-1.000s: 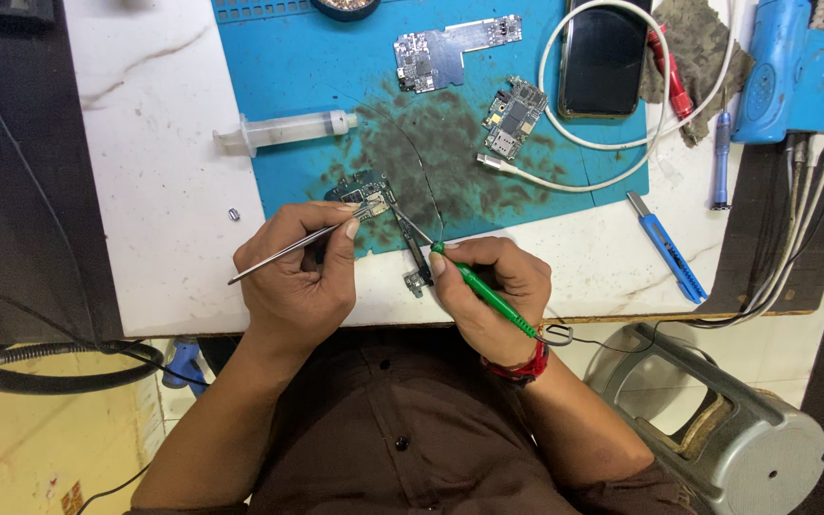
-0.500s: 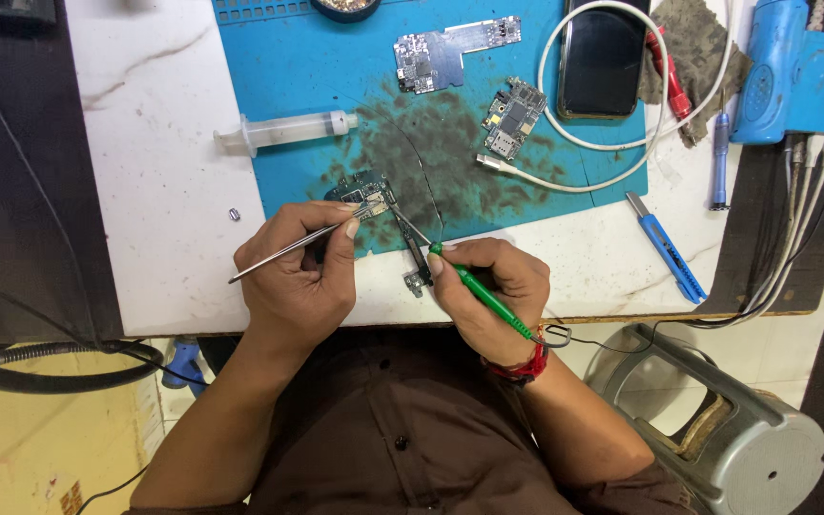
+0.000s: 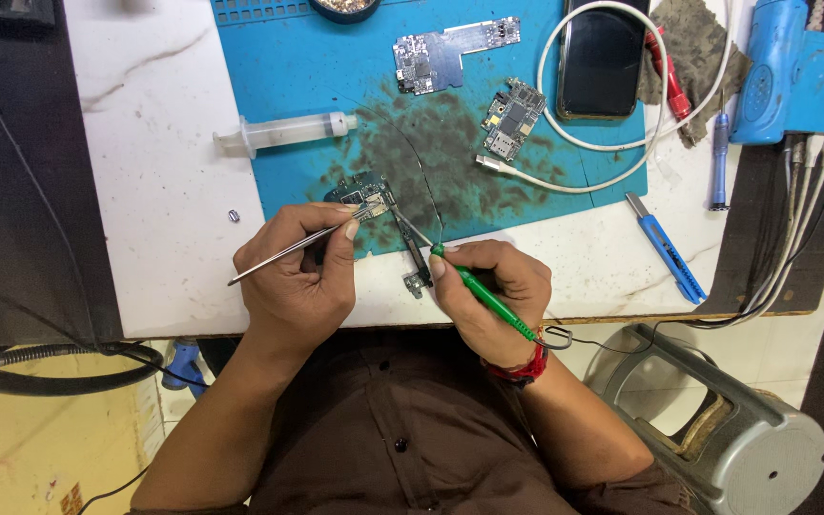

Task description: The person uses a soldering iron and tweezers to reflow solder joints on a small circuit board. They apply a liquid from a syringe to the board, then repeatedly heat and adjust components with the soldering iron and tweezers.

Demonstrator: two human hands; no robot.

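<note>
Blue work mat [image 3: 288, 76], center smudged dark grey-black; white marble-pattern tabletop [image 3: 145, 143] with faint brown veins; green-handled soldering iron [image 3: 484, 298] in right hand [image 3: 488, 291], silver tweezers [image 3: 288, 250] in left hand [image 3: 298, 277], red thread band [image 3: 519, 367] on the right wrist, dark brown shirt [image 3: 402, 429]. Dark circuit board [image 3: 366, 195] with silver parts, two more boards [image 3: 450, 52] grey-silver, clear syringe [image 3: 283, 132] with white tip, black phone [image 3: 603, 57], white cable [image 3: 565, 181]. Blue utility knife [image 3: 665, 248], blue screwdriver [image 3: 719, 157], red pen-like tool [image 3: 668, 72] on a grey rag [image 3: 703, 43], bright blue box [image 3: 798, 72], grey stool [image 3: 717, 429].
</note>
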